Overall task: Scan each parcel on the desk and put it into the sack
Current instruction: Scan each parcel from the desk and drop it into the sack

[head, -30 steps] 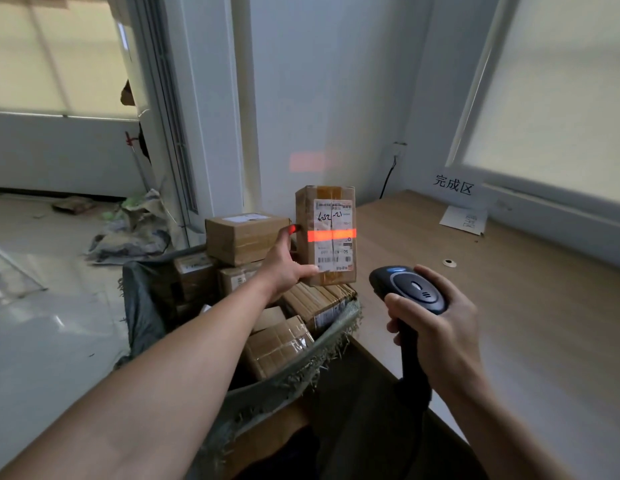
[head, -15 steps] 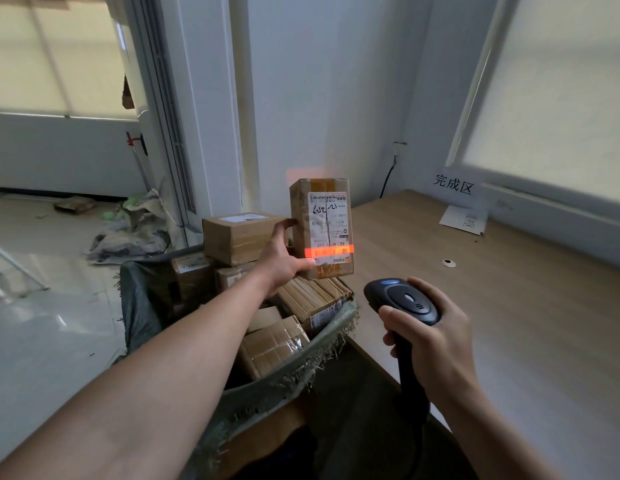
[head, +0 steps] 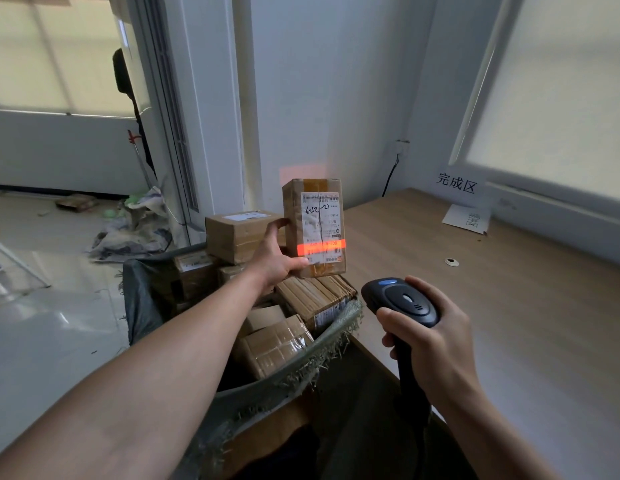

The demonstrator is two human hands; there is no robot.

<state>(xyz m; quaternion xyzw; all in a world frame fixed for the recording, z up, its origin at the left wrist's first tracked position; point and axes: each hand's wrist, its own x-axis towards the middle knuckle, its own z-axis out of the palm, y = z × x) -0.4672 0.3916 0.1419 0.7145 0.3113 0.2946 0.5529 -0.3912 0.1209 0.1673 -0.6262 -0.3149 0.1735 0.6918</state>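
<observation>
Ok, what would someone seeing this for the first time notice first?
The glowing orange scan line across the upright parcel, which the left hand holds at centre above the sack of boxes. Next, the black scanner gripped by the right hand at lower right, aimed at it.

Sack of parcels left of desk.

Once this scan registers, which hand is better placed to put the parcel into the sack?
Left. The left hand grips the parcel right over the parcel-filled sack; the right hand is occupied gripping the barcode scanner over the desk edge.
</observation>
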